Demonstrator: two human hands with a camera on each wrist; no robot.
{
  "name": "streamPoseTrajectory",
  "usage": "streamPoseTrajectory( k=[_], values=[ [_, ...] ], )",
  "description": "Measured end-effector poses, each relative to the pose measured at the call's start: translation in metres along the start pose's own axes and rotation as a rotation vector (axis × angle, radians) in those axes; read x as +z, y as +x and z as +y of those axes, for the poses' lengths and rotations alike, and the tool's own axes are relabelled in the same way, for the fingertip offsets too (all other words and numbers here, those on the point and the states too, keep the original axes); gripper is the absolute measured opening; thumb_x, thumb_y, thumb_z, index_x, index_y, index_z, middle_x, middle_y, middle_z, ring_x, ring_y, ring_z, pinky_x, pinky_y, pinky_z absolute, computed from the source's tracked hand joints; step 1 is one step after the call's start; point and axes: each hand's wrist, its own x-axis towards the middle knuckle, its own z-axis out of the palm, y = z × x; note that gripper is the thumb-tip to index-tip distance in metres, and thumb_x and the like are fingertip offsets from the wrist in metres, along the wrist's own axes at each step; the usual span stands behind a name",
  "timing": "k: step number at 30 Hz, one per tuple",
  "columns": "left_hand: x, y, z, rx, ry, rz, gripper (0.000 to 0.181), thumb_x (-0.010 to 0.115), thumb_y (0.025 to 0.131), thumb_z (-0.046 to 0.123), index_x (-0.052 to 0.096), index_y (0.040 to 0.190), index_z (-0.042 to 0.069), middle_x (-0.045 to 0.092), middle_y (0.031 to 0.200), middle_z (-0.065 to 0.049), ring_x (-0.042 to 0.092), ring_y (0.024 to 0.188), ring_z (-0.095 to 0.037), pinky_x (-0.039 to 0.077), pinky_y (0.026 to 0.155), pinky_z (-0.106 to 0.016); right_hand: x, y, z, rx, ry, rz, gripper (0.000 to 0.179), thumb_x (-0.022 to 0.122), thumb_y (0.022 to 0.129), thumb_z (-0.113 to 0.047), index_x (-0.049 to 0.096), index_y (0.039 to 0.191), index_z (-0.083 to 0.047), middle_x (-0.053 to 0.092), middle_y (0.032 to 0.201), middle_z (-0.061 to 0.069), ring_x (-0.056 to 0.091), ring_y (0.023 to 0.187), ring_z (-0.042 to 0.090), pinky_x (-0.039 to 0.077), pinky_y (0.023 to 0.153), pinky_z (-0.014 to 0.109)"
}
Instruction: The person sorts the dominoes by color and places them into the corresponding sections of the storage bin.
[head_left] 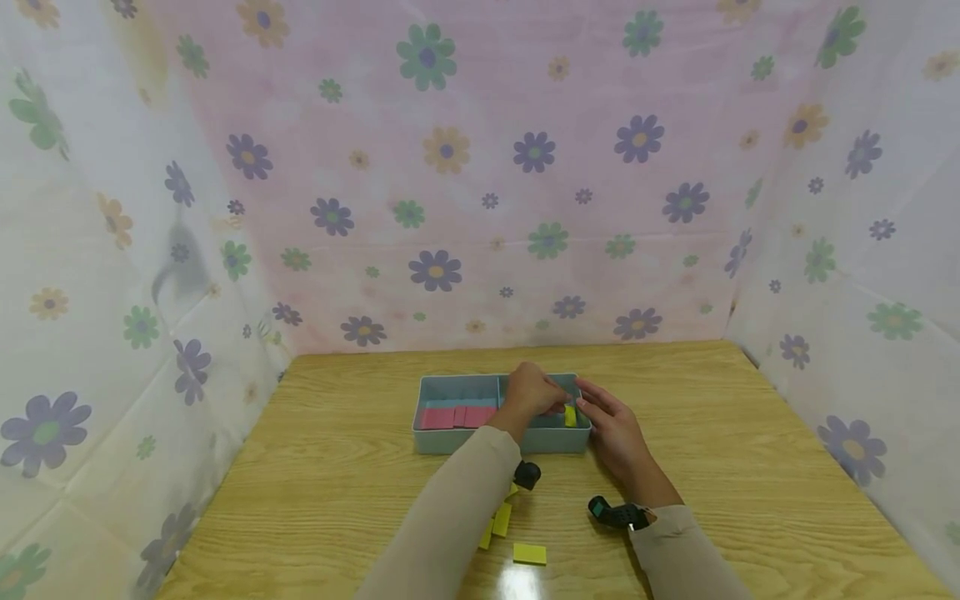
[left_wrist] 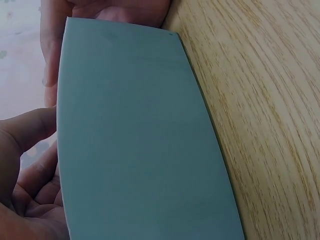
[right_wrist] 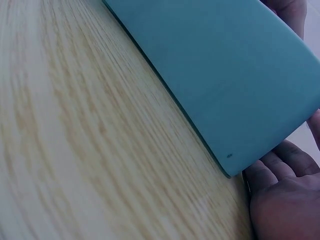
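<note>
A blue-grey two-compartment box (head_left: 465,442) sits on the table. My left hand (head_left: 531,390) reaches over its right compartment, fingers bent down beside a yellow tile (head_left: 571,416) at the right end. In the left wrist view, the box's front wall hides the fingertips of the left hand (left_wrist: 30,175), so I cannot tell whether they pinch anything. Extended along the right end of the box, my right hand (head_left: 617,429) has its fingertips at the rim. The right wrist view shows that right hand (right_wrist: 287,195) beside the box corner. Pink tiles (head_left: 438,417) lie in the left compartment.
Several loose yellow tiles (head_left: 502,520) lie in front of the box, partly covered by the left sleeve (head_left: 457,512). Another yellow tile (head_left: 529,554) lies nearer the front. The wooden table (head_left: 330,483) is surrounded by flower-patterned cloth (head_left: 480,208) at the back and sides.
</note>
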Motion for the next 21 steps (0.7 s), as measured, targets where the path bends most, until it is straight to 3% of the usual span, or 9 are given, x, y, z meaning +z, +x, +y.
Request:
streamPoseTrajectory(
  k=[4, 8, 12, 16, 21],
  values=[
    [-0.001, -0.001, -0.002, -0.002, 0.041, 0.004, 0.017, 0.083, 0.089, 0.017, 0.082, 0.087, 0.001, 0.076, 0.070, -0.007, 0.079, 0.080, -0.026, 0.064, 0.074, -0.040, 0.000, 0.001, 0.001, 0.005, -0.007, 0.004, 0.056, 0.062, 0.105, -0.026, 0.046, 0.157, -0.012, 0.036, 0.164, 0.013, 0.032, 0.153, 0.026, 0.023, 0.128, 0.049],
    [-0.002, -0.003, -0.004, -0.040, 0.085, -0.030, 0.046, 0.071, 0.097, 0.036, 0.072, 0.124, -0.001, 0.076, 0.088, -0.009, 0.074, 0.091, -0.028, 0.059, 0.090, -0.046, 0.000, 0.001, 0.001, 0.010, -0.012, 0.006, 0.056, 0.062, 0.105, -0.027, 0.045, 0.157, -0.013, 0.037, 0.164, 0.012, 0.035, 0.151, 0.024, 0.027, 0.127, 0.048],
    [-0.004, -0.008, -0.003, -0.108, -0.019, -0.111, 0.066, 0.057, 0.104, 0.047, 0.049, 0.151, 0.002, 0.072, 0.105, -0.016, 0.071, 0.097, -0.031, 0.058, 0.094, -0.048, 0.000, 0.000, 0.000, 0.010, -0.002, 0.003, 0.057, 0.061, 0.106, -0.025, 0.043, 0.158, -0.011, 0.037, 0.164, 0.014, 0.037, 0.150, 0.026, 0.028, 0.126, 0.049],
    [-0.005, -0.012, 0.002, -0.157, -0.125, -0.174, 0.069, 0.046, 0.107, 0.053, 0.050, 0.150, -0.001, 0.072, 0.110, -0.024, 0.073, 0.095, -0.037, 0.063, 0.083, -0.043, 0.002, 0.000, -0.001, 0.005, 0.002, -0.001, 0.056, 0.060, 0.107, -0.022, 0.042, 0.158, -0.009, 0.037, 0.163, 0.017, 0.036, 0.150, 0.028, 0.028, 0.126, 0.050],
    [-0.003, -0.012, 0.003, -0.160, -0.139, -0.197, 0.077, 0.038, 0.106, 0.061, 0.051, 0.148, -0.002, 0.072, 0.109, -0.027, 0.075, 0.094, -0.038, 0.063, 0.080, -0.042, 0.002, -0.001, -0.002, 0.008, -0.003, 0.007, 0.055, 0.060, 0.107, -0.023, 0.043, 0.158, -0.010, 0.037, 0.164, 0.016, 0.037, 0.150, 0.029, 0.031, 0.125, 0.048]
  ],
)
